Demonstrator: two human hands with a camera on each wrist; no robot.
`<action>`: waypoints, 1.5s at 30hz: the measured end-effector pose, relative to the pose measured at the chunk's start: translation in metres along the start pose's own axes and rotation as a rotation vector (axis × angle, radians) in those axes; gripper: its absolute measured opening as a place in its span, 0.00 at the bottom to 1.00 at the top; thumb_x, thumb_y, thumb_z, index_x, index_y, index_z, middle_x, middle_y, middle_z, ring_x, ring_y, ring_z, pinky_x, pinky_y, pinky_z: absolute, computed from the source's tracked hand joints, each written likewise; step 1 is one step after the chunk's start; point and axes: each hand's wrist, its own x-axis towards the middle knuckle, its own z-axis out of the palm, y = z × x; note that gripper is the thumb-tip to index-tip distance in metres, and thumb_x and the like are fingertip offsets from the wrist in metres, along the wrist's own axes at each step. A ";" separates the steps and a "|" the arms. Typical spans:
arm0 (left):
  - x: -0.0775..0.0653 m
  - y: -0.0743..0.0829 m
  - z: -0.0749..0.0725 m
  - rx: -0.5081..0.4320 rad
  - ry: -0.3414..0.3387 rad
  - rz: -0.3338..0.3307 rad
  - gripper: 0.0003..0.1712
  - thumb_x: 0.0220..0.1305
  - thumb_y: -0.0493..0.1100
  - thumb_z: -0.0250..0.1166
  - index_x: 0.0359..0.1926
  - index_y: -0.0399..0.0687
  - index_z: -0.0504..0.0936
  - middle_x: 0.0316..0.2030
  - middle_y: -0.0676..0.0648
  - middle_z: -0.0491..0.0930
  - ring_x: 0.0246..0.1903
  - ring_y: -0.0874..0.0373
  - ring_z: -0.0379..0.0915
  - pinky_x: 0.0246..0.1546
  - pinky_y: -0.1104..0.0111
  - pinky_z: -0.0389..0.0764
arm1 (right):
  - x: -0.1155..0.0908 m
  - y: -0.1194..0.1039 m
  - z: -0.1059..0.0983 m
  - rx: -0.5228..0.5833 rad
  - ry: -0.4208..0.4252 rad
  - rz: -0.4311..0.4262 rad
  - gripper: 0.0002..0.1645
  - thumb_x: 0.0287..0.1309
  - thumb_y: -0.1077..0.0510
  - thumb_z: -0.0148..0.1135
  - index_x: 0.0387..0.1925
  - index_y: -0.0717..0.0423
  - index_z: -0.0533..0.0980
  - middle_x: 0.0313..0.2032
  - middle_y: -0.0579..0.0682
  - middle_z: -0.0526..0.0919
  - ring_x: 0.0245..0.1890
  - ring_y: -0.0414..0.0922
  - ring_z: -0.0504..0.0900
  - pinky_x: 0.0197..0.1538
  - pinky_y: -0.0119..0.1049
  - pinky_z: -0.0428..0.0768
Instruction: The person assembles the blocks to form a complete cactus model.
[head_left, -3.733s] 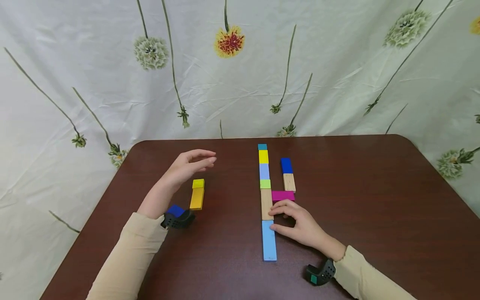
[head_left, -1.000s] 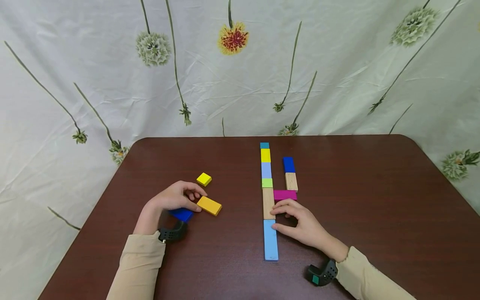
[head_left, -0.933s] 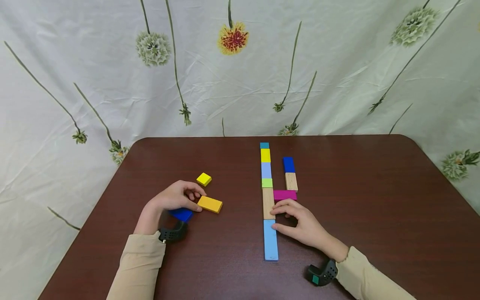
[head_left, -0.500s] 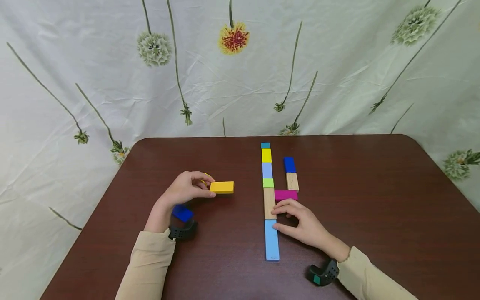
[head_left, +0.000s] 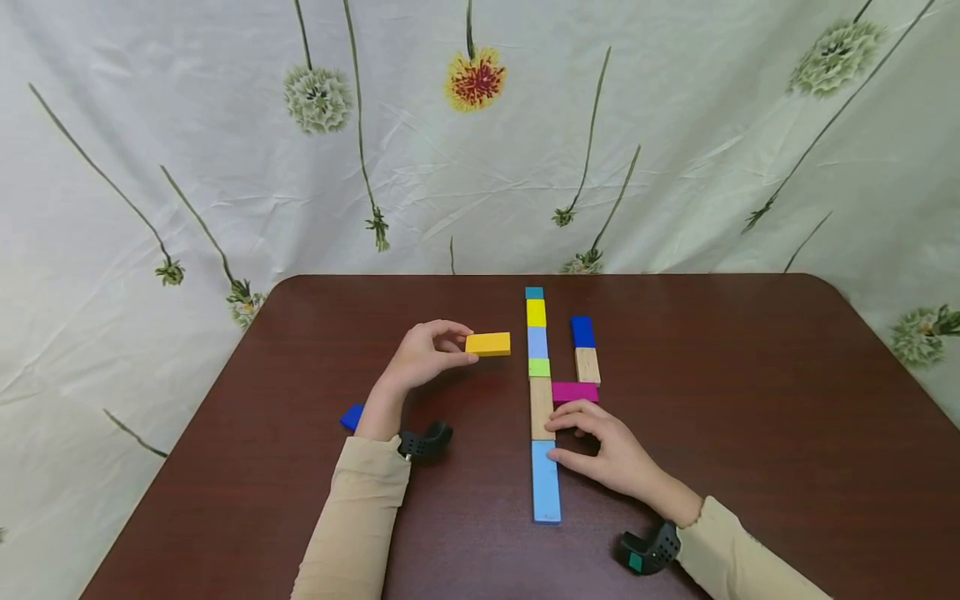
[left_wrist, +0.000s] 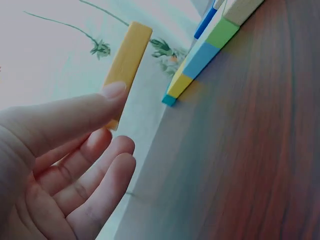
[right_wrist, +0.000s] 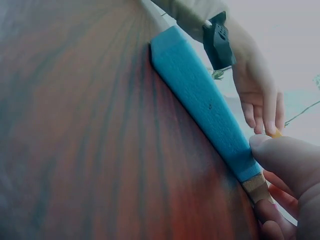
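Note:
My left hand (head_left: 431,354) pinches an orange-yellow wooden block (head_left: 488,344) by one end, thumb against fingers. This block (left_wrist: 131,55) juts out from the fingertips, left of a long row of blocks. My right hand (head_left: 607,446) rests at the near part of that row, fingers loosely bent. Its fingertips touch the natural wood block (head_left: 542,408), and its thumb (right_wrist: 280,152) lies at the end of the light blue block (right_wrist: 205,105). A magenta block (head_left: 576,392) sits sideways against the row, just beyond the right hand. The small yellow block is hidden behind the left hand.
Farther up, the row continues with green (head_left: 538,367), periwinkle (head_left: 537,342), yellow (head_left: 536,312) and teal (head_left: 534,292) blocks. Beside it, a dark blue block (head_left: 582,331) and a wood block (head_left: 588,365) extend beyond the magenta one. A blue block (head_left: 350,417) lies left, partly behind the left wrist.
My left hand took hold of the orange-yellow block at the left, turned it sideways and carried it rightward and away toward the row. My right hand has stayed in place.

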 end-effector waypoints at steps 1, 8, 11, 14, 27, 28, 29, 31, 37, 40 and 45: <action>0.003 0.000 0.002 0.000 0.004 -0.002 0.22 0.50 0.40 0.74 0.47 0.39 0.81 0.39 0.43 0.78 0.35 0.53 0.77 0.34 0.66 0.77 | 0.000 0.000 0.000 0.000 -0.001 0.001 0.18 0.50 0.51 0.71 0.44 0.46 0.80 0.47 0.38 0.76 0.45 0.37 0.75 0.46 0.33 0.75; 0.021 0.000 0.017 0.076 0.010 -0.018 0.22 0.51 0.41 0.73 0.48 0.39 0.81 0.40 0.44 0.78 0.36 0.53 0.76 0.38 0.65 0.78 | 0.000 0.001 0.000 -0.001 0.003 0.003 0.18 0.50 0.51 0.71 0.44 0.46 0.80 0.47 0.38 0.76 0.45 0.37 0.75 0.46 0.34 0.75; 0.027 -0.001 0.021 0.107 0.015 -0.031 0.21 0.52 0.42 0.73 0.48 0.41 0.82 0.41 0.45 0.78 0.36 0.53 0.76 0.40 0.64 0.78 | 0.000 0.002 0.000 -0.004 -0.001 0.001 0.17 0.50 0.51 0.71 0.44 0.46 0.80 0.47 0.38 0.76 0.44 0.37 0.75 0.46 0.33 0.75; 0.032 -0.001 0.023 0.135 0.024 -0.050 0.21 0.52 0.42 0.73 0.48 0.43 0.82 0.41 0.46 0.78 0.35 0.53 0.75 0.39 0.64 0.77 | -0.001 0.002 0.000 -0.007 -0.004 0.004 0.17 0.51 0.50 0.71 0.44 0.46 0.80 0.47 0.38 0.76 0.44 0.37 0.75 0.46 0.33 0.75; 0.039 -0.007 0.031 0.189 -0.002 -0.117 0.20 0.52 0.44 0.72 0.48 0.47 0.83 0.40 0.48 0.77 0.32 0.55 0.74 0.36 0.66 0.76 | 0.000 -0.001 0.000 -0.016 -0.008 0.016 0.18 0.50 0.50 0.71 0.44 0.46 0.80 0.47 0.38 0.76 0.45 0.36 0.75 0.45 0.34 0.75; 0.039 -0.006 0.031 0.193 -0.001 -0.121 0.20 0.52 0.43 0.72 0.48 0.47 0.83 0.40 0.48 0.78 0.32 0.55 0.74 0.36 0.65 0.76 | 0.000 -0.002 0.000 -0.018 -0.008 0.019 0.17 0.50 0.49 0.71 0.44 0.46 0.80 0.47 0.37 0.76 0.45 0.36 0.75 0.45 0.34 0.75; 0.039 -0.006 0.032 0.196 -0.002 -0.127 0.20 0.52 0.43 0.72 0.48 0.47 0.83 0.40 0.48 0.78 0.33 0.55 0.74 0.36 0.65 0.76 | 0.000 -0.002 0.000 -0.019 -0.009 0.021 0.18 0.50 0.49 0.71 0.43 0.45 0.80 0.47 0.37 0.76 0.46 0.36 0.75 0.46 0.34 0.75; 0.039 -0.006 0.034 0.206 -0.005 -0.133 0.20 0.53 0.43 0.72 0.48 0.48 0.83 0.40 0.49 0.78 0.33 0.55 0.74 0.37 0.64 0.75 | 0.000 -0.002 0.000 -0.018 -0.009 0.026 0.18 0.50 0.49 0.71 0.43 0.45 0.80 0.47 0.37 0.76 0.46 0.36 0.75 0.46 0.34 0.75; 0.038 -0.005 0.035 0.215 -0.013 -0.133 0.21 0.53 0.42 0.72 0.49 0.48 0.82 0.41 0.49 0.78 0.34 0.55 0.74 0.39 0.64 0.75 | -0.001 -0.002 0.000 -0.001 -0.008 0.033 0.18 0.50 0.49 0.71 0.44 0.45 0.79 0.47 0.37 0.76 0.45 0.36 0.76 0.44 0.33 0.75; 0.038 -0.005 0.035 0.209 -0.015 -0.129 0.21 0.53 0.42 0.72 0.50 0.48 0.82 0.41 0.49 0.78 0.34 0.55 0.74 0.39 0.64 0.75 | -0.001 -0.002 0.000 0.000 -0.005 0.022 0.18 0.50 0.50 0.71 0.44 0.46 0.79 0.47 0.38 0.76 0.45 0.36 0.76 0.44 0.33 0.75; 0.037 -0.005 0.035 0.198 -0.019 -0.128 0.23 0.52 0.43 0.73 0.51 0.48 0.81 0.41 0.50 0.78 0.35 0.55 0.74 0.39 0.64 0.75 | -0.001 -0.001 0.000 0.000 -0.005 0.009 0.18 0.50 0.51 0.71 0.44 0.46 0.79 0.47 0.39 0.76 0.45 0.37 0.75 0.46 0.34 0.75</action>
